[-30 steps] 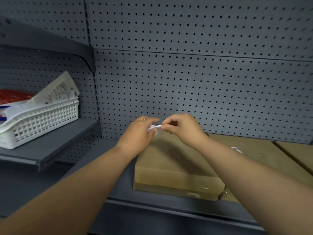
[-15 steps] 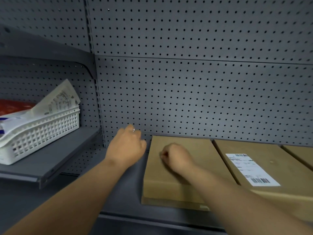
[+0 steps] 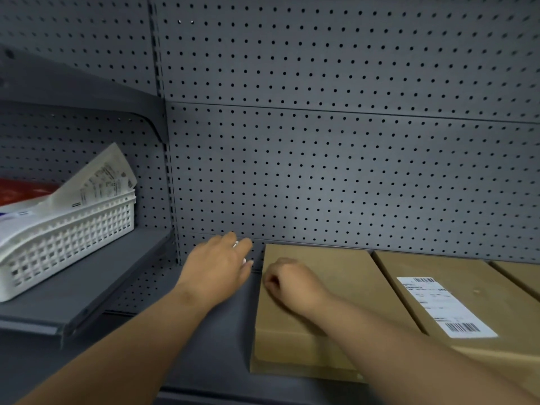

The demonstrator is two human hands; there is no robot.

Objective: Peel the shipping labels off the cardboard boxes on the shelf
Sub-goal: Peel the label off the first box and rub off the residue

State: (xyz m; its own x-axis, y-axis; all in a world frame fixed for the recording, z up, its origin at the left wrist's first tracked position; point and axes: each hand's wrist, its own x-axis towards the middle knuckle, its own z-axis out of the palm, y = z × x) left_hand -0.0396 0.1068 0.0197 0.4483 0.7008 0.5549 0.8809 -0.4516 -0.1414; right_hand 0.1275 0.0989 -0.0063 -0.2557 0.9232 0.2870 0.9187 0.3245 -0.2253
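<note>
Your left hand (image 3: 217,266) hides most of a small white scrap (image 3: 235,244), too little showing to identify it. Print on the shipping label (image 3: 444,306) is too blurred to read. The frame's right edge cuts off the third box (image 3: 520,276).

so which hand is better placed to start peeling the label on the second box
Right. The right hand rests curled on the bare box directly beside the labelled box, nearer the shipping label. The left hand is over the shelf, further away.
</note>
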